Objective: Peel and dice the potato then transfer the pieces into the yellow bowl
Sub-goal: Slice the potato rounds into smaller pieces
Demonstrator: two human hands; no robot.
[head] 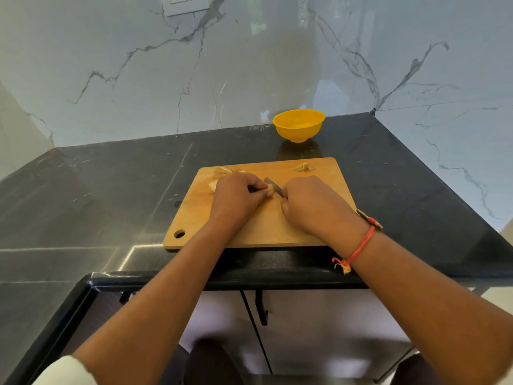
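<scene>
The potato piece point(269, 187) looks pale, peeled and small. It sits mid-board toward the far edge, pinched by your left hand's point(238, 198) curled fingertips, so you are dicing. Your right hand point(313, 207) grips the knife point(278, 190), blade on the piece. Next, press down clear of those fingertips. Cut bits point(304, 167) lie at the cutting board's point(277, 229) far right corner, and the yellow bowl point(298, 125) stands beyond its far edge.

This is a kitchen: a black stone counter point(388, 168) runs along marble-patterned wall panels point(249, 65) with a socket point(184, 2), cupboard doors point(319, 329) below, and a wooden chopping board point(263, 227) and yellow bowl point(298, 125) on top.
</scene>
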